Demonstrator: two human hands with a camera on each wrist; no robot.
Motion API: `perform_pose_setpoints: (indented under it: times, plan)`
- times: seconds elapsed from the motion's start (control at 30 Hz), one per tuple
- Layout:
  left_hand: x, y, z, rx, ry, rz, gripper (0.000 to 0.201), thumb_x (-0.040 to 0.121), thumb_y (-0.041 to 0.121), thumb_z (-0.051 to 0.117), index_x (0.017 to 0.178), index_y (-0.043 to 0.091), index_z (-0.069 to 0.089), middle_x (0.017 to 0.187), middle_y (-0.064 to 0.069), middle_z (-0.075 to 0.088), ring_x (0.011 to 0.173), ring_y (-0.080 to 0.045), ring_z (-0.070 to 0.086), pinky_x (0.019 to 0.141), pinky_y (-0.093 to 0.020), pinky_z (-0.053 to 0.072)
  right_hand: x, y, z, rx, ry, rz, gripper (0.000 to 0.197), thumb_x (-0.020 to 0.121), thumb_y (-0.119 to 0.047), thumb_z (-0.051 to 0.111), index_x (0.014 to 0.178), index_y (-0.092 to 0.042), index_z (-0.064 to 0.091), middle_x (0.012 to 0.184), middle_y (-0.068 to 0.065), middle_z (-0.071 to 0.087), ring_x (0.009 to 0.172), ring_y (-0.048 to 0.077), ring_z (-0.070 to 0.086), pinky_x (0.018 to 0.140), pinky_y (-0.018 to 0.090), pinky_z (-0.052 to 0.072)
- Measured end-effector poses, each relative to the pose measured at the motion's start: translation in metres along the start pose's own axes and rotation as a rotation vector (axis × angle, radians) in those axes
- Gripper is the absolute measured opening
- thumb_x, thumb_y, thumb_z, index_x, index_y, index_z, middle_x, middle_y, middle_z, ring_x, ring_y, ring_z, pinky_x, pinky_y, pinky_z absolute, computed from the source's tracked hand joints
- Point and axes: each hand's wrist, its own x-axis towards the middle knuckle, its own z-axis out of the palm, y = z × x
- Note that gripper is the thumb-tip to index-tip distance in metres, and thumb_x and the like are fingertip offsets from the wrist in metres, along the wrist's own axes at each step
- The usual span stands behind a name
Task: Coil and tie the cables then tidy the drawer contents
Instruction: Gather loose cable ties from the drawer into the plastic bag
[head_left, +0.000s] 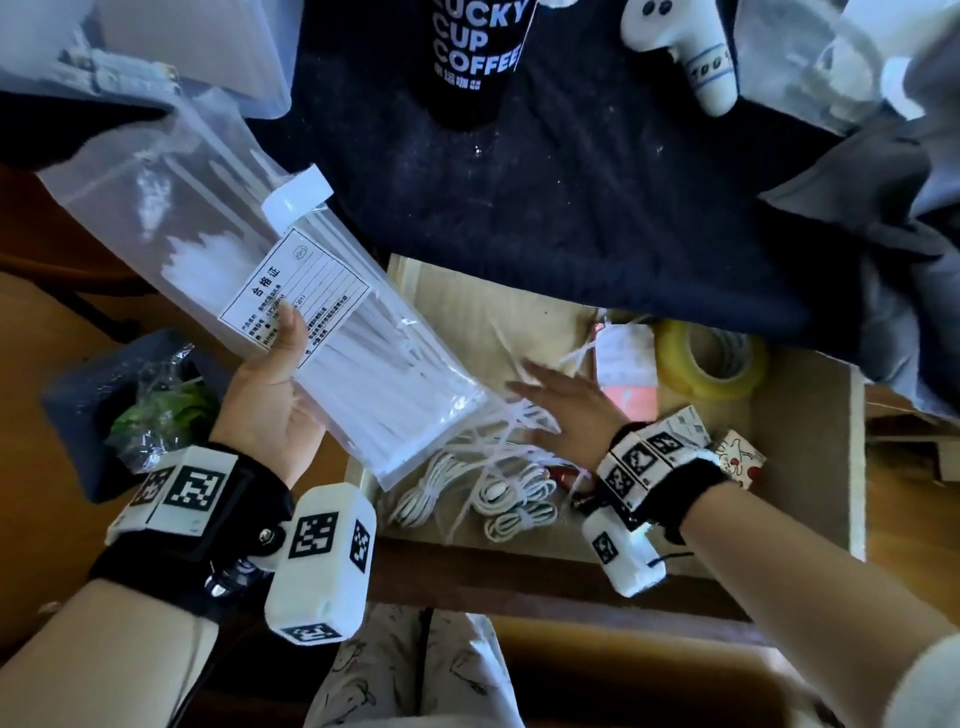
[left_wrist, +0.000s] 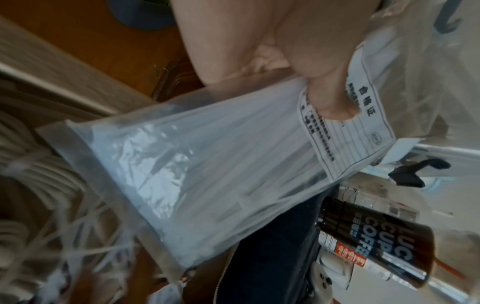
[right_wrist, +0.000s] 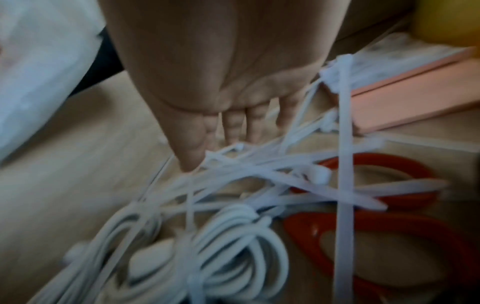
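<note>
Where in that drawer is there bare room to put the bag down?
The drawer floor is bare at the back left, between the dark cloth and the loose zip ties. The front is crowded with coiled cables; the right holds the tape roll.

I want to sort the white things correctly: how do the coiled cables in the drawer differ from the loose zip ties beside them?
The coiled cables are round cords wound into bundles, each bound at the middle; the loose zip ties are flat strips lying crossed in a heap. The cables lie untouched; the right hand rests open on the ties. Both are white.
</note>
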Motion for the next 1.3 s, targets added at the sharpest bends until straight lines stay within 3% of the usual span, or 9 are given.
perform_pose_setpoints:
  times: [0.07,0.17,0.33,0.4,0.5,0.63,0.77,1.0,1.3]
  plan:
    - [0.000,-0.001,0.002,0.003,-0.051,0.016,0.079,0.077,0.062,0.056,0.140,0.016,0.042,0.135,-0.006,0.055,0.127,-0.021,0.051,0.099,-0.036,0.047,-0.001,0.014,-0.004,0.022,0.154,0.295,0.072,0.093,-0.037,0.050,0.149,-0.030,0.007,0.158,-0.001,-0.010,0.146,0.020,-0.001,0.118,0.041,0.006]
    - [-0.002,0.000,0.001,-0.029,-0.087,-0.006,0.082,0.077,0.060,0.059,0.143,0.016,0.038,0.141,-0.010,0.049,0.130,-0.027,0.047,0.107,-0.050,0.036,0.004,0.019,0.000,0.067,0.068,0.481,0.079,0.093,-0.042,0.048,0.149,-0.026,-0.004,0.155,0.001,-0.024,0.144,0.021,-0.016,0.116,0.038,-0.004]
    - [-0.005,0.005,0.002,-0.048,-0.143,-0.040,0.084,0.077,0.057,0.064,0.145,0.019,0.033,0.144,-0.009,0.045,0.132,-0.029,0.044,0.110,-0.056,0.027,0.006,-0.001,0.013,0.033,-0.073,0.096,0.080,0.088,-0.064,0.034,0.150,-0.021,0.006,0.153,-0.002,-0.020,0.140,0.004,-0.023,0.113,0.032,-0.012]
    - [-0.008,0.009,0.005,-0.039,-0.179,-0.041,0.084,0.078,0.053,0.065,0.146,0.019,0.031,0.145,-0.009,0.044,0.133,-0.029,0.042,0.110,-0.057,0.026,-0.002,-0.009,0.006,0.037,-0.188,0.028,0.061,0.094,-0.044,0.045,0.147,-0.022,0.026,0.157,-0.001,-0.004,0.145,0.011,-0.006,0.114,0.032,-0.003]
    - [-0.012,0.017,0.013,-0.019,-0.188,-0.054,0.094,0.068,0.051,0.076,0.144,0.015,0.035,0.142,-0.012,0.047,0.131,-0.029,0.045,0.109,-0.056,0.030,-0.019,-0.010,-0.015,0.204,-0.233,0.170,0.045,0.094,-0.032,0.052,0.138,-0.027,0.043,0.150,0.000,0.034,0.136,0.021,0.035,0.108,0.024,0.019]
    - [-0.012,0.019,0.019,-0.006,-0.179,-0.061,0.100,0.059,0.052,0.082,0.140,0.009,0.041,0.137,-0.014,0.052,0.127,-0.028,0.050,0.108,-0.052,0.033,-0.035,0.011,-0.021,0.169,-0.219,0.331,0.051,0.094,-0.034,0.052,0.142,-0.028,0.035,0.153,-0.004,0.027,0.141,0.015,0.026,0.115,0.033,0.006]
    - [-0.009,0.016,0.023,0.028,-0.193,-0.061,0.098,0.062,0.055,0.079,0.140,0.009,0.041,0.137,-0.015,0.052,0.127,-0.028,0.050,0.108,-0.052,0.034,-0.027,0.014,-0.025,0.259,0.006,0.343,0.044,0.089,-0.022,0.058,0.132,-0.028,0.050,0.141,-0.005,0.047,0.120,0.018,0.051,0.100,0.023,0.035]
    - [-0.005,0.006,0.035,0.131,-0.130,0.009,0.087,0.070,0.055,0.069,0.138,0.008,0.043,0.135,-0.012,0.055,0.125,-0.023,0.052,0.100,-0.039,0.045,0.007,-0.017,0.003,-0.128,-0.029,0.124,0.100,0.070,-0.038,0.075,0.148,-0.020,0.015,0.147,0.002,0.020,0.135,0.023,0.023,0.107,0.038,0.028]
    - [-0.010,0.001,0.052,0.226,-0.068,0.056,0.059,0.090,0.038,0.040,0.136,0.001,0.044,0.131,-0.013,0.057,0.122,-0.019,0.055,0.098,-0.026,0.047,0.018,-0.033,0.013,-0.203,-0.091,-0.073,0.080,0.082,-0.030,0.064,0.147,-0.015,0.020,0.151,0.007,0.022,0.137,0.025,0.022,0.106,0.035,0.025]
